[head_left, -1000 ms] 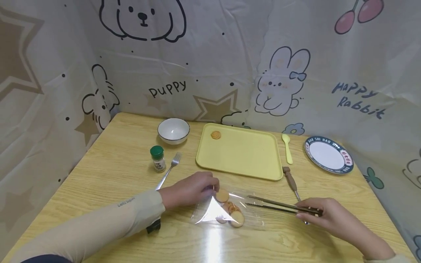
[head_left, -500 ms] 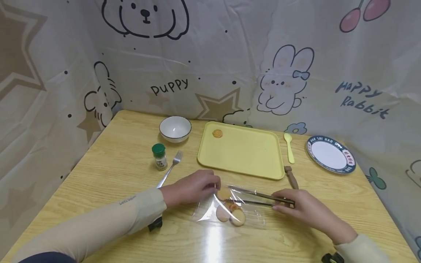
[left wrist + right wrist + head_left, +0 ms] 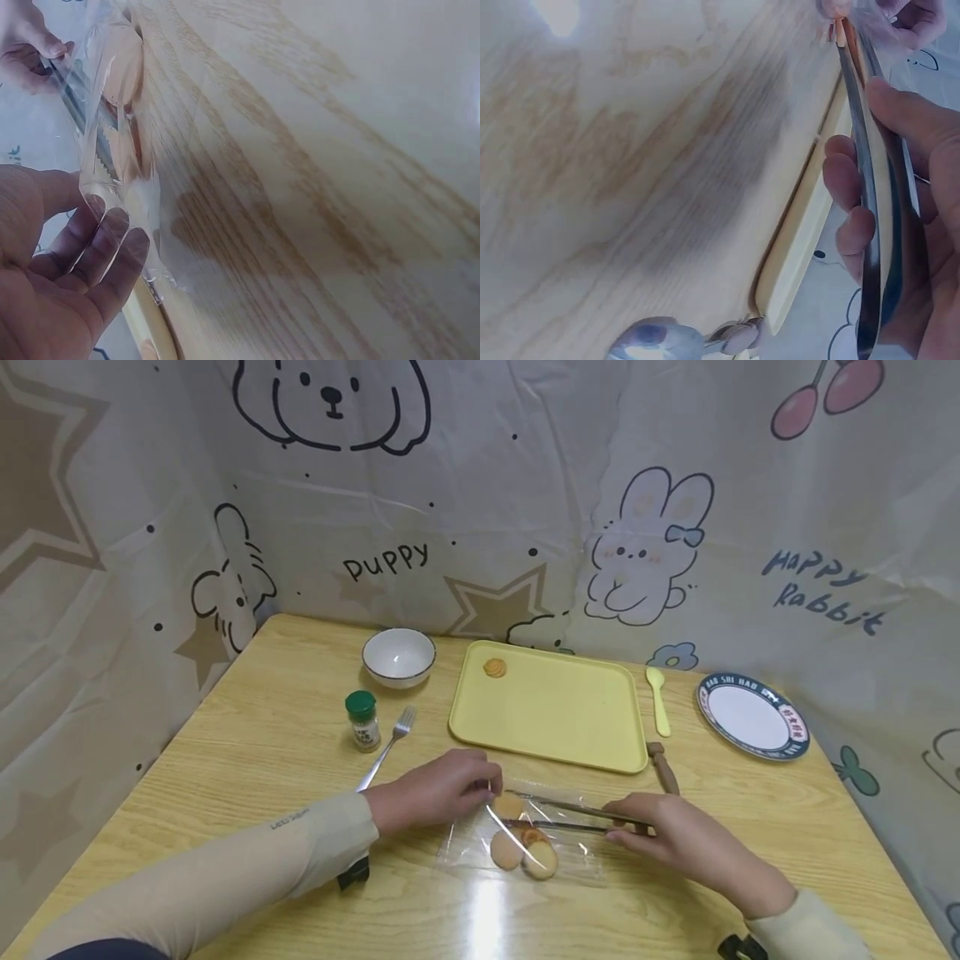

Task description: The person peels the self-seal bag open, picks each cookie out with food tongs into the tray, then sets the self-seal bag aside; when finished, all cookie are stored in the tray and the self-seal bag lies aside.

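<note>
Biscuits (image 3: pixel 507 850), round, golden, in clear plastic bag (image 3: pixel 576 865) on tabletop (image 3: pixel 285 718); left hand (image 3: pixel 442 789) pinches bag, right hand (image 3: pixel 682 831) grips slim bronze-toned metal tongs (image 3: pixel 577 807); if I rush, serrated tips might snag the bag

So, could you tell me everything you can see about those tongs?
The tongs look metallic, brownish-gold from the head view, with two long, slim arms and toothed tips. The right hand grips them, arms slightly apart. They point leftward, tips inside the clear plastic bag, among the cookies; whether they touch one, I cannot tell.
</note>
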The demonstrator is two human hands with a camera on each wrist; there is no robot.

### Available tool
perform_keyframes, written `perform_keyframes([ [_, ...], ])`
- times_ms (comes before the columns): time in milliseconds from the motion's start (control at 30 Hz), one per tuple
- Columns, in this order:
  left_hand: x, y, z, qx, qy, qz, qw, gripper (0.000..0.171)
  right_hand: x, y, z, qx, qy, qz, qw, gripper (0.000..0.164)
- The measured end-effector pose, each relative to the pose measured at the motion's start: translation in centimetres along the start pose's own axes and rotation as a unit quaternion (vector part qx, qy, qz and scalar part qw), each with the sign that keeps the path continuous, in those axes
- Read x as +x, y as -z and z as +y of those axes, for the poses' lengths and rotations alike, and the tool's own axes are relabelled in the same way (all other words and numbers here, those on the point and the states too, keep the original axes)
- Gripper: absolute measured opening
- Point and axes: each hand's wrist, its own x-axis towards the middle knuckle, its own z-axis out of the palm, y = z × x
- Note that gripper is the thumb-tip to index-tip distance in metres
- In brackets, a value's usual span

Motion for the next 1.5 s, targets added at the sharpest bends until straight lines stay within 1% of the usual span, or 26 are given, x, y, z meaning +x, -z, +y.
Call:
perform_keyframes([
  [100, 0.0, 0.0, 0.0, -0.004, 0.003, -0.001, 1.0, 0.007, -0.2, 0.0, 0.1, 0.007, 0.0, 0.002, 1.0, 0.032],
  [200, 0.0, 0.1, 0.0, -0.005, 0.004, -0.001, 1.0, 0.008, -0.5, 0.1, 0.5, 0.036, -0.004, 0.005, 0.999, 0.032],
  [300, 0.0, 0.1, 0.0, -0.006, 0.002, 0.001, 1.0, 0.009, -1.3, 0.3, 1.1, 0.076, -0.009, 0.009, 0.997, 0.029],
  [467, 0.1, 0.1, 0.0, -0.004, 0.0, 0.001, 1.0, 0.009, -3.1, 1.0, 2.5, 0.147, -0.039, -0.011, 0.988, 0.027],
  [600, 0.2, 0.1, 0.0, -0.005, -0.007, 0.001, 1.0, 0.007, -5.1, 2.0, 3.4, 0.196, -0.08, -0.034, 0.977, 0.026],
  [733, 0.2, 0.1, 0.0, -0.007, -0.016, 0.007, 0.9998, 0.006, -7.5, 3.2, 4.3, 0.256, -0.113, -0.055, 0.958, 0.027],
  [800, 0.2, 0.1, 0.0, -0.008, -0.016, 0.008, 0.9998, 0.006, -8.6, 3.7, 4.9, 0.284, -0.13, -0.058, 0.948, 0.028],
  [900, 0.2, 0.0, -0.1, -0.009, -0.01, 0.005, 0.9999, 0.007, -9.9, 4.2, 5.9, 0.315, -0.138, -0.051, 0.938, 0.03],
  [1000, 0.3, 0.0, 0.0, -0.006, -0.008, 0.004, 0.9999, 0.007, -10.5, 4.7, 6.8, 0.342, -0.138, -0.045, 0.928, 0.032],
  [1100, 0.1, 0.0, -0.1, -0.005, -0.006, 0.004, 1.0, 0.007, -9.7, 5.0, 7.5, 0.362, -0.132, -0.045, 0.922, 0.032],
  [1200, 0.0, -0.1, -0.2, -0.006, -0.006, 0.003, 1.0, 0.007, -8.2, 5.2, 7.7, 0.358, -0.137, -0.046, 0.922, 0.034],
  [1267, 0.0, -0.1, -0.2, -0.007, -0.008, 0.003, 0.9999, 0.007, -6.8, 5.4, 7.7, 0.339, -0.149, -0.039, 0.928, 0.035],
  [1333, -0.1, -0.1, -0.2, -0.007, -0.01, 0.005, 0.9999, 0.007, -5.2, 5.6, 7.7, 0.311, -0.158, -0.026, 0.937, 0.036],
  [1500, -0.1, 0.0, -0.2, -0.002, -0.011, 0.007, 0.9999, 0.007, -0.3, 6.0, 7.3, 0.231, -0.173, 0.009, 0.957, 0.037],
])
